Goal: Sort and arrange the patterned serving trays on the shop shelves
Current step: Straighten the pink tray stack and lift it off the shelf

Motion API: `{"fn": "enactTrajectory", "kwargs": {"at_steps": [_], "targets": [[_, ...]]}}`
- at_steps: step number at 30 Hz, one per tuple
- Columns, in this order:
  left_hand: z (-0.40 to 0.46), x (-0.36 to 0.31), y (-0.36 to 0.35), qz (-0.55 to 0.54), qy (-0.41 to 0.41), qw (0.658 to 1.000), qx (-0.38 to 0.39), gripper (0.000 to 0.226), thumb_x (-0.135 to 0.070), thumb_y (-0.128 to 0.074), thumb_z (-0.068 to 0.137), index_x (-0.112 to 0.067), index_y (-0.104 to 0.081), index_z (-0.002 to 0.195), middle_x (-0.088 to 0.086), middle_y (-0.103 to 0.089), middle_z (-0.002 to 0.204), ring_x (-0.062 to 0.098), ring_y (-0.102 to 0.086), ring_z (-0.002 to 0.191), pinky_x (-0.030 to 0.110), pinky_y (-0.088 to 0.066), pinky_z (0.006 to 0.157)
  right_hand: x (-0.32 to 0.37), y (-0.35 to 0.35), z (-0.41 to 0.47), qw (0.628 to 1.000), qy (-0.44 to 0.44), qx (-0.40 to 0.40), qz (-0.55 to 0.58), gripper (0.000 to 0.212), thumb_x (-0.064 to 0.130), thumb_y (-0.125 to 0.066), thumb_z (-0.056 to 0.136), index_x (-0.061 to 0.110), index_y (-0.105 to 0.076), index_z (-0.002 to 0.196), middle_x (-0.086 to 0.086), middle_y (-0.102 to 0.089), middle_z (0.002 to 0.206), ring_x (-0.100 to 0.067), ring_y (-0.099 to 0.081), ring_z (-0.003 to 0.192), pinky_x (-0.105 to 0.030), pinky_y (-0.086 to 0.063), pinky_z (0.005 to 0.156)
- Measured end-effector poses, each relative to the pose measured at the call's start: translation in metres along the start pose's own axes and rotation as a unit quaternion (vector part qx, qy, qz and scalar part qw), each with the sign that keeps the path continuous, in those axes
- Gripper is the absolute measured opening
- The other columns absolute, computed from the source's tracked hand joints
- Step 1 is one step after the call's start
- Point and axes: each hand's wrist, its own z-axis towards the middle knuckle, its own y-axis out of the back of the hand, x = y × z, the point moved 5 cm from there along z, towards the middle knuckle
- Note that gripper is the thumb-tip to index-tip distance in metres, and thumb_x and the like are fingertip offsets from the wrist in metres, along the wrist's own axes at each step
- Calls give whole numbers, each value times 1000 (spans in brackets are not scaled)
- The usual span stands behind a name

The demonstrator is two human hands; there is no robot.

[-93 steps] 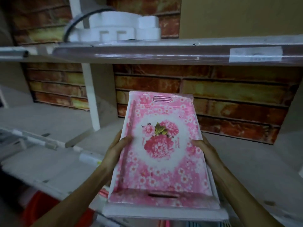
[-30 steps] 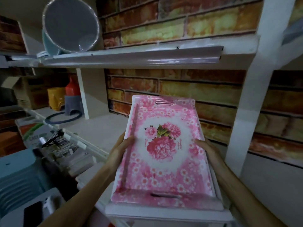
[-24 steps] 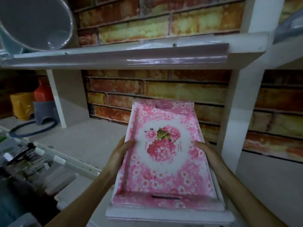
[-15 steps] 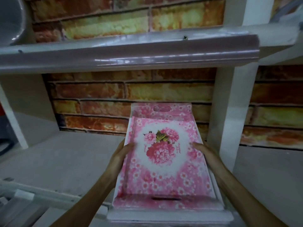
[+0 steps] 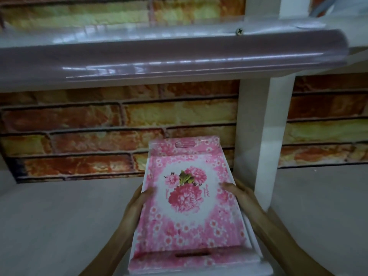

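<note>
You're looking into a bay of the shelving, with a pale grey lower shelf (image 5: 59, 216) running back to the brick-patterned back panel (image 5: 99, 124). A white upright post (image 5: 266, 140) stands on it at your right, dividing this bay from the next shelf board (image 5: 322, 200). Overhead sits the upper shelf (image 5: 139, 56), its rounded front edge glossy, a screw head (image 5: 240, 32) showing. Whether the tray rests on the lower board, you can't tell.
</note>
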Motion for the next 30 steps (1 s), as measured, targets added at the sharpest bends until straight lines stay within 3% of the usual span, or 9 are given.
{"fn": "enactTrajectory", "kwargs": {"at_steps": [3,5,7,11,14,18,21,25,30], "targets": [[0,2,-2,-4,6,1000,6,33,-1,-50,95,-2,-52,127,26,-60,124,18,-69,78,25,-53,54,-3,1,1,1000,-7,-13,-4,40,20,-77,78,20,-67,116,-8,-77,96,-28,-74,86,-42,-58,83],[-11,0,-7,-37,-7,999,30,29,-13,-57,93,-9,-57,122,18,-68,111,17,-73,73,23,-56,56,-4,1,1,1000,-11,-21,-10,31,19,-77,78,21,-70,108,-7,-77,94,-29,-74,85,-44,-57,85],[-18,5,-8,-57,-4,997,56,35,-27,-65,86,-18,-62,119,11,-71,110,20,-74,85,28,-58,65,-5,1,2,999,-14,-26,-12,24,19,-78,77,25,-71,99,-7,-77,95,-30,-74,87,-45,-57,87],[-1,7,-5,-18,11,1000,5,26,-12,-57,92,-10,-57,118,16,-67,111,27,-70,86,29,-53,59,-7,0,2,1000,-16,-20,1,25,15,-76,80,23,-70,102,-7,-78,91,-28,-75,82,-35,-60,70],[3,4,-9,-5,30,999,-11,35,-7,-57,93,-1,-52,127,13,-56,121,28,-59,103,33,-48,69,-9,0,3,1000,-18,-18,10,24,14,-75,80,21,-70,103,-6,-78,87,-25,-75,78,-27,-59,58],[-4,11,-3,-23,53,998,-9,30,-13,-59,93,-5,-56,122,24,-54,134,39,-58,111,48,-45,95,-12,-1,3,1000,-26,-8,5,34,18,-78,78,16,-68,111,-9,-77,90,-27,-75,81,-31,-60,64],[-28,12,-7,-60,57,995,54,63,-47,-79,67,-19,-64,121,15,-69,119,36,-67,103,51,-49,96,-14,0,4,999,-33,-16,1,52,21,-83,73,10,-64,121,-9,-78,90,-26,-75,79,-30,-61,65],[-56,-5,-15,-53,22,997,42,68,-56,-78,50,-30,-68,112,4,-75,105,28,-71,97,43,-55,84,-15,0,4,999,-39,-15,-1,44,21,-81,76,11,-65,117,-6,-78,85,-23,-75,75,-26,-60,57],[-74,-16,-17,-60,6,998,15,34,-37,-68,81,-28,-67,114,3,-76,99,22,-75,83,30,-55,65,-13,1,5,999,-35,-20,-1,15,15,-75,81,20,-71,95,-3,-78,77,-19,-75,68,-23,-58,54]]}}
